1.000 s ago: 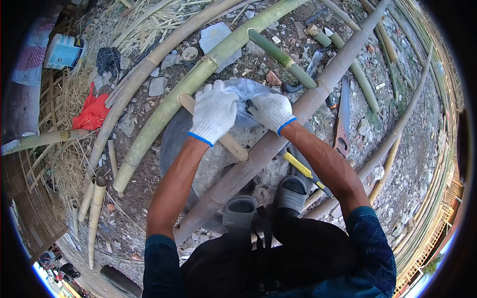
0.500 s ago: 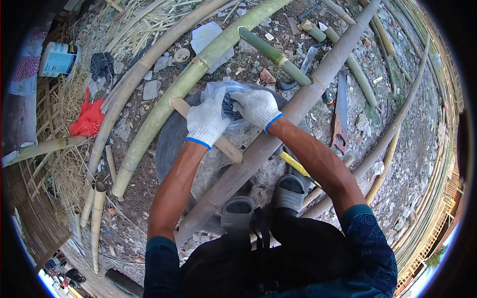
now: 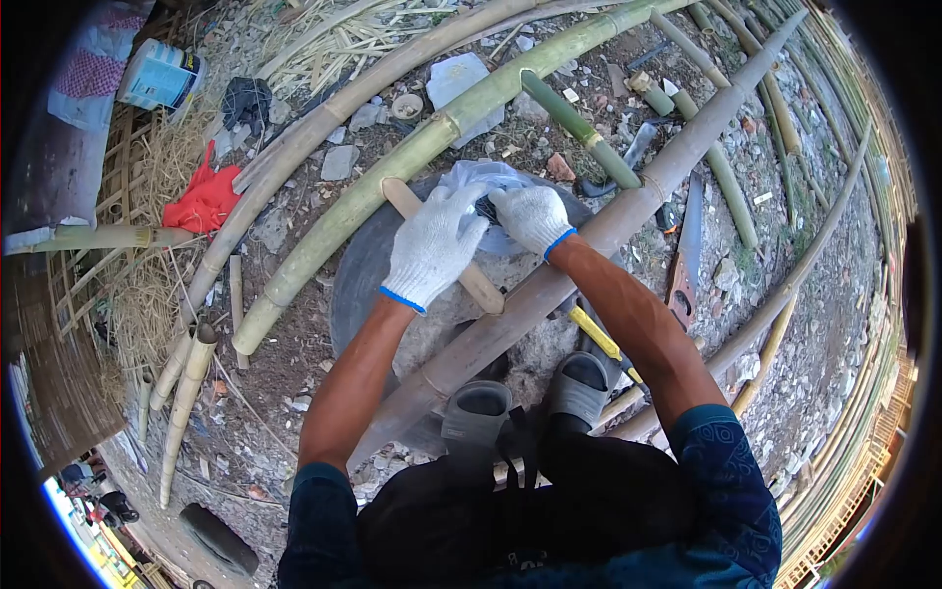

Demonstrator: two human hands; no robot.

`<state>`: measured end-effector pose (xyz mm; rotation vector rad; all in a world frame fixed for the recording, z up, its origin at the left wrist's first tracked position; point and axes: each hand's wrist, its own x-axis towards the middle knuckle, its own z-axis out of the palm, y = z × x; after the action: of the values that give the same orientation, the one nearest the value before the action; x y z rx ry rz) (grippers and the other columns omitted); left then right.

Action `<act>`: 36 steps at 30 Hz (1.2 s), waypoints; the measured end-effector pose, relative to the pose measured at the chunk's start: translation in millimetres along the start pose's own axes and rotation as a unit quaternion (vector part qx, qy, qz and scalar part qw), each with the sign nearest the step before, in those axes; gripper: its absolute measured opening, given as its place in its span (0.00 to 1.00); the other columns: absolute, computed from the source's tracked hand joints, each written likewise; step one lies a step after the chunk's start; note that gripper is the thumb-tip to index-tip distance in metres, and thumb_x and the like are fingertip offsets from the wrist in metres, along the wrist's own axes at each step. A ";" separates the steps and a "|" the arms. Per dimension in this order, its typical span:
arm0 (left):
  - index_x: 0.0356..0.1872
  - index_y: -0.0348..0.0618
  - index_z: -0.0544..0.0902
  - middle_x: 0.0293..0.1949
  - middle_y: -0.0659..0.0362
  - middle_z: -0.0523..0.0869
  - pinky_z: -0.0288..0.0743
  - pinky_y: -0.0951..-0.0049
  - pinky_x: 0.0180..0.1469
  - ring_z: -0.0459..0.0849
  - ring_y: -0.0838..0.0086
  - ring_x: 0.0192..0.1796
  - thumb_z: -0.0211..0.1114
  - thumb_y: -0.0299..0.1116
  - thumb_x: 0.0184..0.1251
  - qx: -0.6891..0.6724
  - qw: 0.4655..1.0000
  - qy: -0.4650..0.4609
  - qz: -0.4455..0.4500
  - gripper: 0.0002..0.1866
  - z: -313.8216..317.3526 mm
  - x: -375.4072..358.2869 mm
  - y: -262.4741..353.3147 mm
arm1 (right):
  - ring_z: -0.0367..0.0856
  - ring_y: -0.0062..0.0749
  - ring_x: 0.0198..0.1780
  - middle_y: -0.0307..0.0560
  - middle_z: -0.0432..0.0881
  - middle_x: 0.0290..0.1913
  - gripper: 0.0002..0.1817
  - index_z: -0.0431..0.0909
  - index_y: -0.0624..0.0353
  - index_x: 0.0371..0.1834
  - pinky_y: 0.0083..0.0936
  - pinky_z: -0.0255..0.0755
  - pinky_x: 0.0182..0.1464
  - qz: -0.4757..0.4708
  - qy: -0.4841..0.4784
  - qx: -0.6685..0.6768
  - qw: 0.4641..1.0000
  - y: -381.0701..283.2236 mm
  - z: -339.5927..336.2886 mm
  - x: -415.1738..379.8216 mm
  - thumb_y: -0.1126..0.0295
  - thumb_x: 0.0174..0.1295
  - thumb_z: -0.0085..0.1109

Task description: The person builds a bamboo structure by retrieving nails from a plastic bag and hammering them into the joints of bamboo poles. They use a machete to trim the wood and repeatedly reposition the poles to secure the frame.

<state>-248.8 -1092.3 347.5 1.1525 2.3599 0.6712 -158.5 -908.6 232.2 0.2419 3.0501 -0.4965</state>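
Plastic bag (image 3: pixel 491 182) pinched by both gloved hands, left hand (image 3: pixel 432 245) and right hand (image 3: pixel 533 216), fingers closed on it, above a wooden handle (image 3: pixel 476 280).

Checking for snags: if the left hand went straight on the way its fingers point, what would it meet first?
Probably the clear plastic bag its fingertips already touch, where the right hand is too; depth beyond is unclear.

The dark contents of the plastic bag (image 3: pixel 491 191) are mostly covered by the gloved hands and too small to identify, the wooden stick (image 3: pixel 442 245) passes under the left hand (image 3: pixel 430 245), and the long bamboo poles (image 3: pixel 608 221) run off the edge.
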 end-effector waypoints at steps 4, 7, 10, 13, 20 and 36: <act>0.71 0.51 0.80 0.62 0.47 0.82 0.78 0.53 0.65 0.82 0.48 0.65 0.69 0.38 0.74 -0.028 0.989 0.133 0.060 0.26 -4.1 -21.3 -6.3 | 0.91 0.55 0.43 0.55 0.90 0.38 0.09 0.87 0.52 0.46 0.48 0.82 0.45 0.066 0.134 0.165 0.975 -0.1 -6.8 -7.9 0.63 0.69 0.62; 0.67 0.46 0.83 0.63 0.46 0.82 0.77 0.54 0.67 0.82 0.49 0.66 0.71 0.35 0.72 -0.037 0.979 0.194 0.043 0.23 -16.1 -33.8 -9.1 | 0.91 0.50 0.41 0.54 0.90 0.37 0.14 0.88 0.53 0.49 0.44 0.82 0.47 0.119 0.133 0.271 0.946 -1.1 -28.8 -10.9 0.58 0.70 0.65; 0.61 0.42 0.84 0.56 0.49 0.86 0.78 0.53 0.64 0.85 0.52 0.60 0.71 0.38 0.73 -0.091 0.968 0.228 0.045 0.19 -14.5 -45.3 -4.3 | 0.86 0.31 0.36 0.46 0.88 0.33 0.12 0.88 0.56 0.48 0.32 0.79 0.43 0.162 0.096 0.345 0.919 -7.3 -54.6 -23.7 0.61 0.69 0.68; 0.59 0.40 0.84 0.52 0.48 0.89 0.79 0.55 0.62 0.88 0.51 0.57 0.70 0.37 0.75 -0.268 0.954 0.134 -0.017 0.17 -9.4 -63.5 26.6 | 0.76 0.15 0.33 0.34 0.82 0.29 0.06 0.87 0.59 0.45 0.19 0.74 0.39 0.151 0.106 0.429 0.884 -29.1 -83.2 -49.4 0.69 0.70 0.68; 0.60 0.43 0.83 0.55 0.46 0.88 0.82 0.57 0.58 0.89 0.50 0.57 0.66 0.33 0.76 -0.258 0.961 0.095 0.038 0.15 35.2 -57.3 25.5 | 0.87 0.34 0.37 0.48 0.88 0.37 0.08 0.85 0.56 0.48 0.33 0.80 0.44 0.128 0.050 0.396 0.908 -54.4 -93.1 -83.6 0.67 0.71 0.63; 0.61 0.33 0.83 0.53 0.53 0.90 0.82 0.68 0.62 0.88 0.70 0.57 0.67 0.25 0.77 -0.389 0.920 -0.039 -0.030 0.15 10.9 -53.5 20.4 | 0.87 0.31 0.47 0.48 0.88 0.48 0.12 0.88 0.60 0.52 0.29 0.81 0.53 0.172 0.161 0.441 0.866 -62.8 -112.2 -122.5 0.67 0.71 0.71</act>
<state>-200.2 -1122.2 359.6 0.7149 1.7531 1.3443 -49.5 -949.7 366.2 0.9426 2.6795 -1.9335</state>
